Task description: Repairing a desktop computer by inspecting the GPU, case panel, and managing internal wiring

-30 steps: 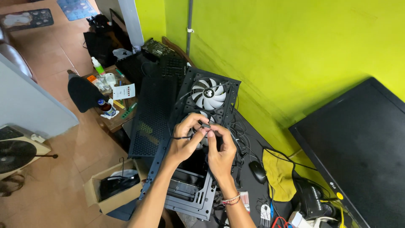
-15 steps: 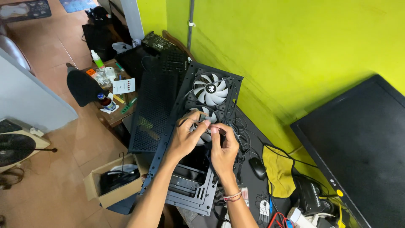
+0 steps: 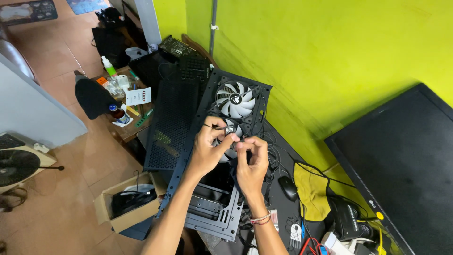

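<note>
Together, hands (image 3: 231,153) on thin cable (image 3: 213,126)

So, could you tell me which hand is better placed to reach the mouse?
Probably the right hand: the mouse lies just right of it on the desk, while the left hand pinches a thin cable farther away.

Left hand (image 3: 207,151) and right hand (image 3: 252,165) pinch a thin black cable (image 3: 213,126) over the computer case (image 3: 212,208), just below its white fan (image 3: 235,99).
</note>
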